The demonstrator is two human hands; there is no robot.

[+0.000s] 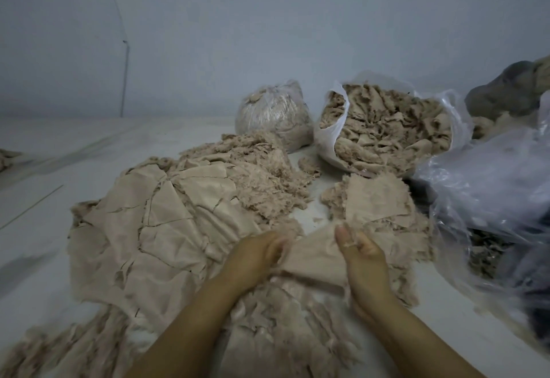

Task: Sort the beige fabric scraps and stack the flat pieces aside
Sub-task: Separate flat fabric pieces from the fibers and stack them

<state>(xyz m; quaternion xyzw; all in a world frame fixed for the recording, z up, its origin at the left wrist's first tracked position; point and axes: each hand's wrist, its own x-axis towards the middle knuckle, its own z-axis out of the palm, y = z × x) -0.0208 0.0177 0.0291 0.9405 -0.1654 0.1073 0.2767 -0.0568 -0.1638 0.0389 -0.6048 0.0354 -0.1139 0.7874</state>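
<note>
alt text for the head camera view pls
Two bare hands, left hand and right hand, hold a beige fabric piece between them over a floor strewn with scraps. Flat pieces lie to the left; an open bag of scraps sits behind.

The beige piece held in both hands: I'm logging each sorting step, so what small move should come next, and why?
Probably lay the beige piece, gripped by the left hand and right hand, onto the flat pieces to its left; it looks flat.
</note>
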